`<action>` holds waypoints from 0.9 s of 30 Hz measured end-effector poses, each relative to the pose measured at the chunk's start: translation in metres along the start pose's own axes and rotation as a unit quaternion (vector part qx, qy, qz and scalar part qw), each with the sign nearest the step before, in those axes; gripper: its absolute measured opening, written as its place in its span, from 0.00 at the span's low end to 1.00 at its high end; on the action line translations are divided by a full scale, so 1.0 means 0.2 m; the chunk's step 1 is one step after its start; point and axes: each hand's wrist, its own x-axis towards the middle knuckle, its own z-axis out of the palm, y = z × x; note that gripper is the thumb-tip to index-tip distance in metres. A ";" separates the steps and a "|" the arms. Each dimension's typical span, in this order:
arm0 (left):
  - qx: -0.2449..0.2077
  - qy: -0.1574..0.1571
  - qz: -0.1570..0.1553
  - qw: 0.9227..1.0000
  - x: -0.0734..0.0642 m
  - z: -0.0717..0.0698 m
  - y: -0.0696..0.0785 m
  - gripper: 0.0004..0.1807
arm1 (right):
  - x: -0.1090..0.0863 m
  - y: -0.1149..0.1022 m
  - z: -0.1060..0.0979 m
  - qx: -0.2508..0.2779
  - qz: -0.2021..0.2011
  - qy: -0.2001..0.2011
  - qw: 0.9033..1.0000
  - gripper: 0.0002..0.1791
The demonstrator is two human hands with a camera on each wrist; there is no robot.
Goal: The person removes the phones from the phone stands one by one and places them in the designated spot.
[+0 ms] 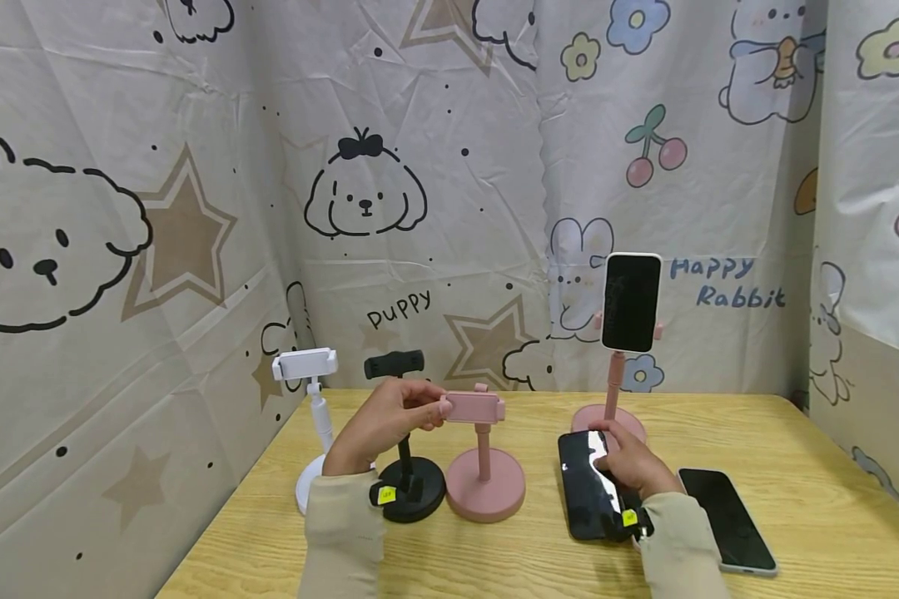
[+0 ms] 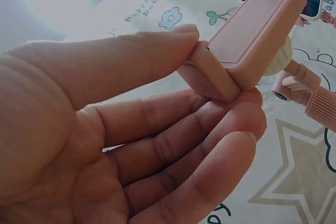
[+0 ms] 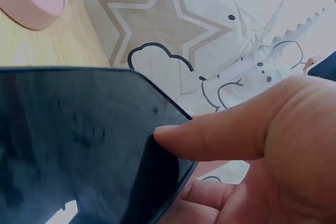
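Observation:
My left hand [image 1: 389, 420] pinches the left end of the clamp on a short pink phone stand [image 1: 485, 487]. In the left wrist view the thumb lies on one side of the pink clamp [image 2: 254, 30] and the fingertips on the other. My right hand [image 1: 633, 462] grips a black phone [image 1: 580, 487] by its edge, the thumb on the glossy screen and the fingers behind, as the right wrist view shows. Behind that hand, a taller pink stand [image 1: 615, 387] bears a white-edged phone [image 1: 632, 301], held upright.
A black stand [image 1: 419, 499] and a white stand [image 1: 319, 416] stand at the left, partly behind my left arm. Another phone [image 1: 730, 520] lies on the wooden table [image 1: 524, 566] beside my right forearm. Printed cloth [image 1: 479, 191] hangs round the table's back and sides.

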 end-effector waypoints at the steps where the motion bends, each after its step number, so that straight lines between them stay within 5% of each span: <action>1: 0.001 0.000 0.000 1.000 0.00 0.00 0.00 0.15 | 0.00 0.00 0.00 0.000 0.000 0.001 1.000 0.31; 19: -0.004 0.000 0.001 1.000 0.00 0.00 0.00 0.17 | 0.00 0.05 0.01 -0.008 0.023 0.031 0.999 0.12; 27: 0.001 0.004 -0.006 1.000 0.01 0.00 -0.01 0.16 | 0.00 0.06 0.02 -0.036 0.025 0.050 0.998 0.15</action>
